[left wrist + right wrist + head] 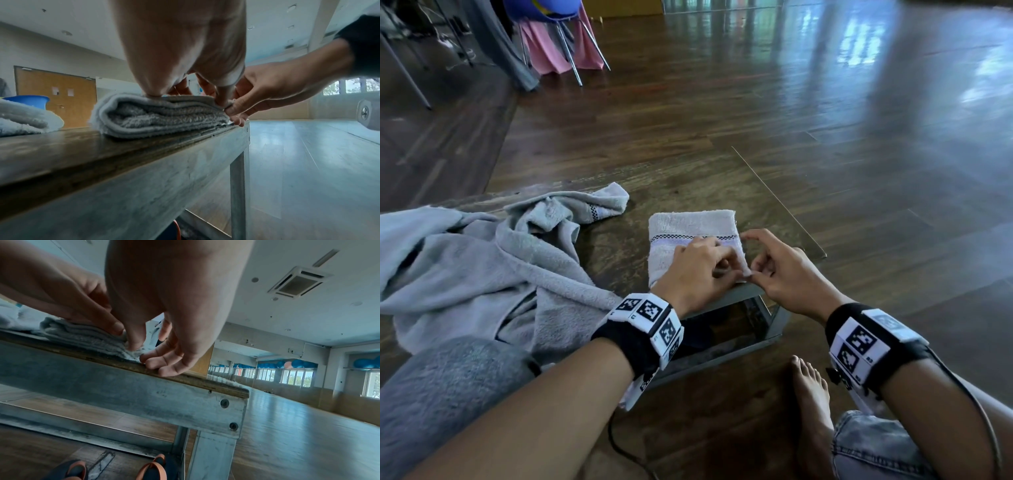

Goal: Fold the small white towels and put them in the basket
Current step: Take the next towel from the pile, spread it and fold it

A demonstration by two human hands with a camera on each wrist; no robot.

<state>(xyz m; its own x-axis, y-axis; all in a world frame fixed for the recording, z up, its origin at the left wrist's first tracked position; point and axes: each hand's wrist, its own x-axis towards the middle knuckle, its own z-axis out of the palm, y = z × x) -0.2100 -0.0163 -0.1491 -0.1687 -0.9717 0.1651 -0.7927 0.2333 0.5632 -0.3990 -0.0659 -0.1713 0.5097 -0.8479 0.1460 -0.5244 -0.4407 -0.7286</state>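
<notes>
A small white towel (pixel 688 233) with a checkered stripe lies folded in several layers near the right front corner of a low wooden table (pixel 688 178). My left hand (pixel 698 270) rests on top of it, its fingertips and thumb pressing the near right corner down. My right hand (pixel 780 270) pinches that same corner between thumb and fingers. From the left wrist, the towel (pixel 160 116) shows its stacked layers. The right thumb (pixel 133 342) sits on the towel's corner (pixel 131 352). No basket is clearly in view.
A heap of unfolded towels (pixel 482 267) covers the table's left side, and one more crumpled towel (pixel 589 205) lies behind it. My bare foot (pixel 811 394) and knee are at the table's front. Chairs (pixel 558 34) stand far left. Dark things with orange rims (pixel 152 467) sit under the table.
</notes>
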